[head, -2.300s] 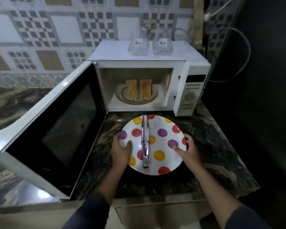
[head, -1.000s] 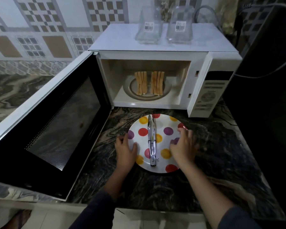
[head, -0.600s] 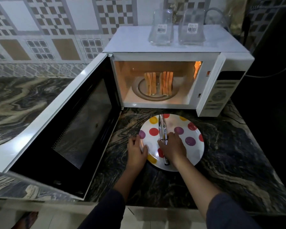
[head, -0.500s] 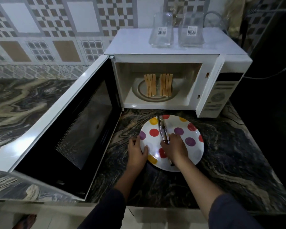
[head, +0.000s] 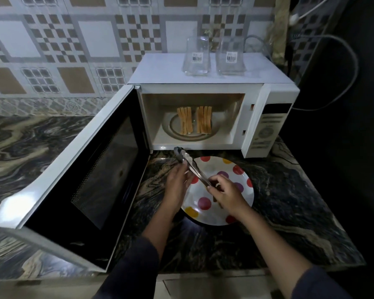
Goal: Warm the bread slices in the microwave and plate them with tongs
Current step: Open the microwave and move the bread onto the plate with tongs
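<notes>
Countertop (head: 289,201) with microwave door (head: 95,169) open beside plate (head: 216,167), right hand (head: 229,195) gripping tongs (head: 193,168).

Both forearms reached forward out of dark sleeves, bare from mid-forearm to the wrists. The left hand (head: 177,184) lay back-up with its fingers stretched forward and fairly straight, the fingertips meeting the tongs (head: 192,167) towards their far end. The right hand (head: 227,196) sat just beside it, a little nearer the body, knuckles up, its fingers and thumb curled and pinching the near end of the tongs. The hands were close but apart.
</notes>
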Available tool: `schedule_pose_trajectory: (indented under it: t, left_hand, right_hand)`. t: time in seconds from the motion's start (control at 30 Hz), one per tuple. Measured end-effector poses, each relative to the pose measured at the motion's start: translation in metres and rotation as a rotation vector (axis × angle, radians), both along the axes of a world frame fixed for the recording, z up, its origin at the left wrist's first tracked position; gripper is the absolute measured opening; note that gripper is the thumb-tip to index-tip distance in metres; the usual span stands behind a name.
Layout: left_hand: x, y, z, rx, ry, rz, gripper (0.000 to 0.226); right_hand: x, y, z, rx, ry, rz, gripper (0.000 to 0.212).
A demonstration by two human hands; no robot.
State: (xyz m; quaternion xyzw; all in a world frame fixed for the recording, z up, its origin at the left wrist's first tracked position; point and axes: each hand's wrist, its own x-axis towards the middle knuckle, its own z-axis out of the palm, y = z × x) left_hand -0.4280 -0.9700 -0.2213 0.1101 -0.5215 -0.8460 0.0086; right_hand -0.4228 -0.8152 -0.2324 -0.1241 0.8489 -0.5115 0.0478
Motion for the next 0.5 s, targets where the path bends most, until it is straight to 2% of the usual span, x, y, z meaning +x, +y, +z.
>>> schedule_pose_trajectory:
  t: [0.13, 0.3, 0.43, 0.5]
  left_hand:
    - [0.002, -0.001, 0.006, -0.068, 0.072, -0.044, 0.015]
    - [0.0, -0.005, 0.013, 0.065, 0.054, 0.048, 0.009]
    - [0.0, -0.004, 0.01, 0.054, 0.051, 0.013, 0.01]
    - [0.001, -0.001, 0.008, 0.005, 0.056, -0.038, 0.01]
  right_hand:
    - [0.007, 0.005, 0.001, 0.013, 0.007, 0.024, 0.016]
    - [0.018, 0.017, 0.007, -0.018, -0.124, 0.061, 0.034]
    - [0.021, 0.016, 0.011, -0.01, -0.224, 0.105, 0.022]
    - [0.022, 0.012, 0.013, -0.01, -0.245, 0.098, 0.01]
